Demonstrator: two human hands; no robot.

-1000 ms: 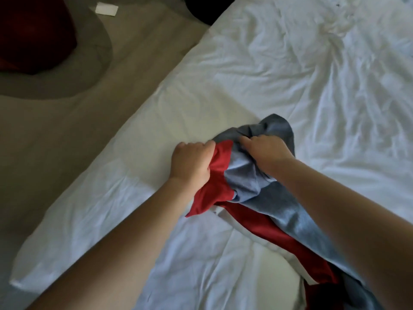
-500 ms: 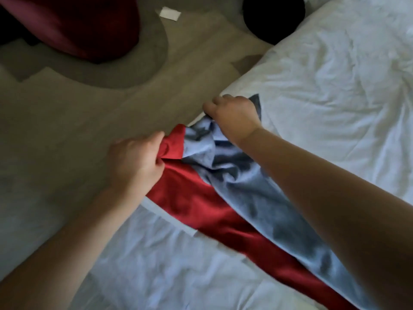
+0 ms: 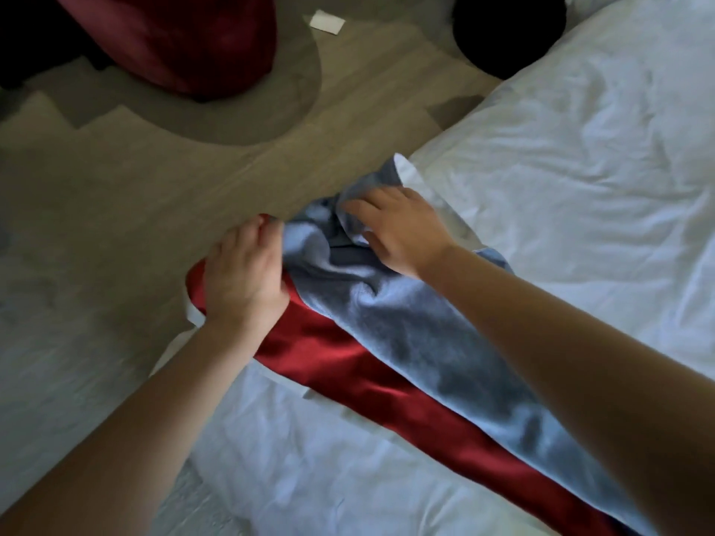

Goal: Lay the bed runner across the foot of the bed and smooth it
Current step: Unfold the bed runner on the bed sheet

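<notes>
Careful: your left hand (image 3: 242, 280) grips the bed runner (image 3: 406, 334) at the edge of the bed (image 3: 580, 187), right hand (image 3: 398, 230) flat on its bunched end; overhanging weight could slide it off.

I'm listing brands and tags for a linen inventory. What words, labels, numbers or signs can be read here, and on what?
No text can be read.
Bed runner: plain red and blue bands, with no tag or print in view.
White sheet: blank.
White slip on the floor: too small to tell whether it has print.
</notes>
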